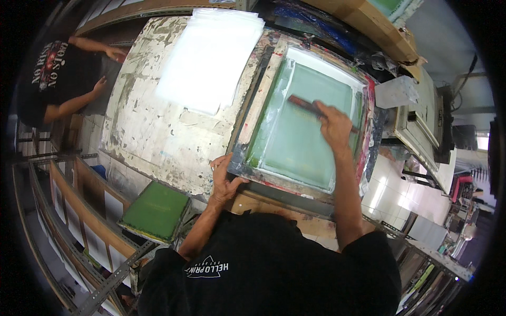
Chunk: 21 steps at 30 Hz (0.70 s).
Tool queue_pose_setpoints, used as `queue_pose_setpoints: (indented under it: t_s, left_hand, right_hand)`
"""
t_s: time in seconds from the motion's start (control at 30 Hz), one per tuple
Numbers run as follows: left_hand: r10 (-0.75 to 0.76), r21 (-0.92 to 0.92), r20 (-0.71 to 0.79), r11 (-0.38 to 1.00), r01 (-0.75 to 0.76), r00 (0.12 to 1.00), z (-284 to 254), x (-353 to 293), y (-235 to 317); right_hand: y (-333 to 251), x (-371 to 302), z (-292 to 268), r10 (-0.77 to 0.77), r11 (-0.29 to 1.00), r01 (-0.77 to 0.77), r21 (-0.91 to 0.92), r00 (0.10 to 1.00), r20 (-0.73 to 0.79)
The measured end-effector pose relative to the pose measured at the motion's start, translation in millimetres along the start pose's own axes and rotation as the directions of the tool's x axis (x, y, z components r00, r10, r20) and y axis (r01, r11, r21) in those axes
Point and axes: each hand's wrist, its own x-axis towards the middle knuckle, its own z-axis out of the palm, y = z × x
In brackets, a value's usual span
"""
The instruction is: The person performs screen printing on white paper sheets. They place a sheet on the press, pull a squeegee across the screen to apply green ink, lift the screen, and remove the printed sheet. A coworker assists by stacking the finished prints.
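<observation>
A silk-screen frame (289, 183) with a pale green mesh (295, 139) lies in front of me, right of the middle. My right hand (335, 126) is closed round a squeegee (302, 105) with a reddish-brown handle, held slantwise over the mesh. White ink (311, 57) lines the far and left edges inside the frame. At the frame's near left corner my left hand (224, 180) is closed on the wood, its thumb along the near edge. Whether the squeegee's blade touches the mesh cannot be made out.
Left of the frame, a stack of white sheets (211, 60) lies on a paint-worn table (168, 147). A green screen (156, 210) sits lower left by wooden racks (87, 210). Another person (63, 79) stands far left. A translucent plastic container (396, 92) is at right.
</observation>
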Motion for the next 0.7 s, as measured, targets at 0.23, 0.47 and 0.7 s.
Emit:
queue_pose_setpoints:
  t_s: [0.23, 0.47, 0.7]
  left_hand:
    - [0.124, -0.044, -0.184, 0.99, -0.134, 0.975, -10.8, 35.9, 51.7]
    - [-0.024, -0.416, -0.501, 0.883, -0.217, 0.865, -4.7, 138.4, 149.0]
    - [0.023, -0.319, -0.425, 0.932, -0.173, 0.905, 75.5, 265.8, 95.9]
  right_hand:
    - [-133.0, -72.6, -123.0, 0.085, 0.995, -0.092, 0.045, 0.987, 0.136]
    - [-139.3, -4.9, -211.8, -0.109, 0.99, 0.095, -0.106, 0.986, -0.126]
    - [-101.3, 101.8, -262.9, -0.07, 0.98, 0.118, 0.162, 0.959, -0.273]
